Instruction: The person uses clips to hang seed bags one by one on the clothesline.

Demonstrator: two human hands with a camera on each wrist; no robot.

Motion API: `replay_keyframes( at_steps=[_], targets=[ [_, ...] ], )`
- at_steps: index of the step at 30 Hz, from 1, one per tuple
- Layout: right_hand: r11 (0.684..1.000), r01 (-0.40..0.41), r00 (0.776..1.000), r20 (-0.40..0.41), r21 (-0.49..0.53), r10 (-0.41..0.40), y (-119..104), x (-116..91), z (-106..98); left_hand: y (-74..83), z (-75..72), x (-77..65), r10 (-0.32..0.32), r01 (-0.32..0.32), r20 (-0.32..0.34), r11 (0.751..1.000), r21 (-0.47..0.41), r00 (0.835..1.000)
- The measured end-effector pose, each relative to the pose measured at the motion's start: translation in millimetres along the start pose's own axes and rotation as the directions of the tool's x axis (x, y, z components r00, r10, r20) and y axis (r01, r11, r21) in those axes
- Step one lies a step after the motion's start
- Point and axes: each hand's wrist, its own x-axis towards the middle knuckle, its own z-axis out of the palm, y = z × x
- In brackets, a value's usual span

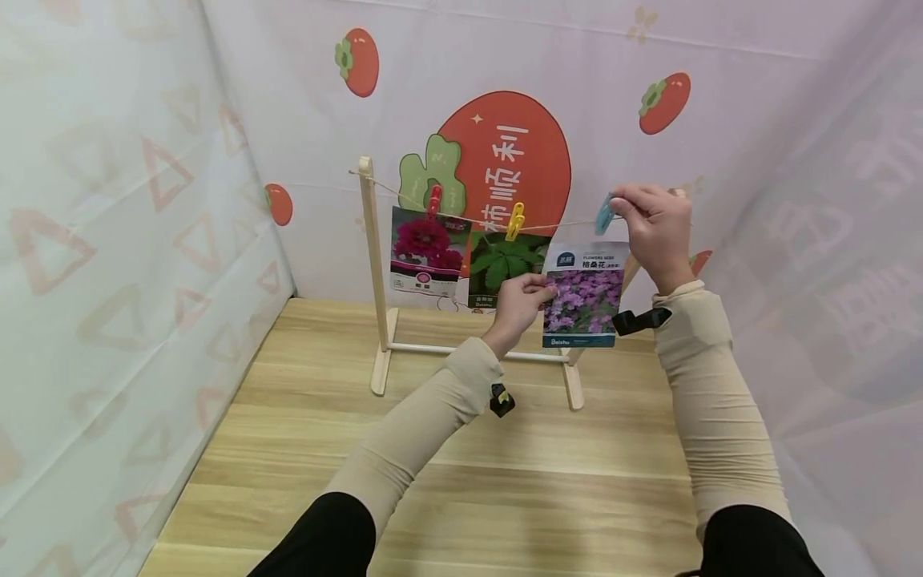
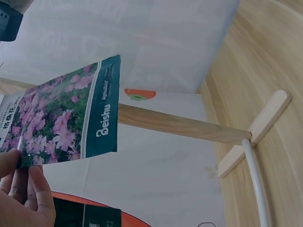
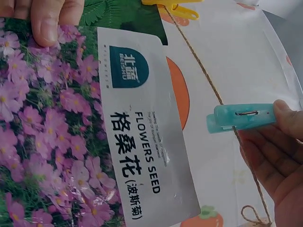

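My left hand (image 1: 521, 308) pinches the left edge of a flower seed packet (image 1: 582, 308) with pink-purple blossoms, held upright just below a twine line (image 3: 201, 66). At the line, my right hand (image 1: 654, 228) pinches a light blue clothespin (image 3: 244, 117) between thumb and fingers; the twine passes at the clothespin. The packet's white top edge is apart from the clothespin in the right wrist view. To the left, a red clothespin (image 1: 433, 202) holds a packet with a magenta flower (image 1: 425, 252), and a yellow clothespin (image 1: 515, 222) holds a green-leaf packet (image 1: 497, 268).
The twine is strung on a wooden stand with a left post (image 1: 375, 256), flat feet (image 1: 573, 386) and a white crossbar (image 1: 425, 349). It stands on a wood-grain table (image 1: 461, 481). Printed fabric walls (image 1: 303, 120) with persimmon pictures enclose the back and sides.
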Motion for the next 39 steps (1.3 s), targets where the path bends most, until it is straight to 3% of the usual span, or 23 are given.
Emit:
replay_keyframes(
  at_steps=[11,21,27,33,39],
  targets=[
    [1.000,0.019,1.000,0.006,-0.018,-0.019,3,-3,1,19.8,10.5,4.9,-0.006,0.006,-0.028,1.000,-0.026,1.000],
    [0.999,0.015,1.000,0.005,-0.043,-0.014,3,-3,-1,17.0,12.1,4.7,-0.035,0.035,-0.026,0.999,-0.027,0.999],
    [0.999,0.013,1.000,0.016,-0.052,-0.012,4,-3,-1,18.4,14.3,6.6,-0.010,0.008,-0.031,0.999,-0.046,0.999],
    [0.994,0.005,0.994,0.112,-0.110,0.007,5,-4,-5,20.2,15.8,7.3,-0.009,0.008,-0.021,0.999,-0.047,1.000],
    [0.989,-0.060,0.966,0.243,-0.135,0.092,2,-4,-10,18.7,15.7,6.5,-0.012,0.011,-0.022,0.999,-0.037,1.000]
  ],
)
